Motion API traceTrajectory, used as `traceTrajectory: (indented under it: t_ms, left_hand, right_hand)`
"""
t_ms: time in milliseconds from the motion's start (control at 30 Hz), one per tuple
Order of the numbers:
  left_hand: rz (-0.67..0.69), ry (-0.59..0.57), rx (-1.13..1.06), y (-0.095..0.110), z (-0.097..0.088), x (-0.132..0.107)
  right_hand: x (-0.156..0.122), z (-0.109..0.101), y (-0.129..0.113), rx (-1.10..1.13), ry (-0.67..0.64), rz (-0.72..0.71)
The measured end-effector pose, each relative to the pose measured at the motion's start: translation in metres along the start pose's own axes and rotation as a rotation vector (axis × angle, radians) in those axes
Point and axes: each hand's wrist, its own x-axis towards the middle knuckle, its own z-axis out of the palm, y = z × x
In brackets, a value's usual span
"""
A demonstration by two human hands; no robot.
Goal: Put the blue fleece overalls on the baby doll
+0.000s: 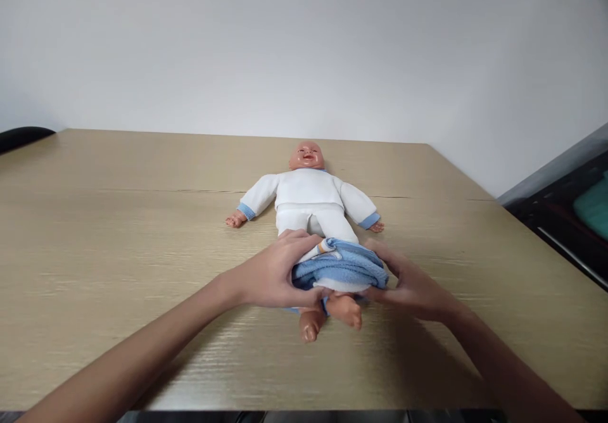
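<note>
A baby doll (308,198) in a white top and white trousers lies on its back on the wooden table (118,239), head pointing away from me. A bunched blue garment (344,268) with an orange and white band is gathered around its lower legs, just above the bare feet (332,315). My left hand (275,271) grips the left side of the blue garment, fingers curled over it. On the garment's right side my right hand (408,280) pinches the cloth.
A plain white wall stands behind the table. A dark chair back (21,137) shows at the far left edge. At the right, past the table edge, a dark shelf unit (565,214) holds something teal (593,208).
</note>
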Motion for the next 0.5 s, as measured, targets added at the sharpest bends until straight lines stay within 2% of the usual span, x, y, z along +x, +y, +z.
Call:
traceTrajectory:
  t_ms: [133,267,367,433,500]
  left_hand:
    - [0.043,0.061,0.049,-0.010,-0.007,-0.017]
    - [-0.042,0.140,0.066,-0.031,-0.012,-0.031]
    - [-0.036,0.149,-0.078,-0.046,-0.011,-0.033]
    - [-0.042,0.153,-0.267,-0.056,-0.007,-0.031]
    - [-0.083,0.203,-0.453,-0.066,-0.003,-0.031]
  right_hand:
    - [0.013,-0.014,-0.003,-0.029,-0.160,-0.094]
    - [0.026,-0.016,0.000,0.174,-0.175,-0.165]
    - [0.041,-0.008,0.006,0.369,-0.134,-0.072]
    - [0.053,0.000,0.011,0.498,-0.116,0.044]
    - [0.065,0.010,0.018,0.629,-0.078,0.127]
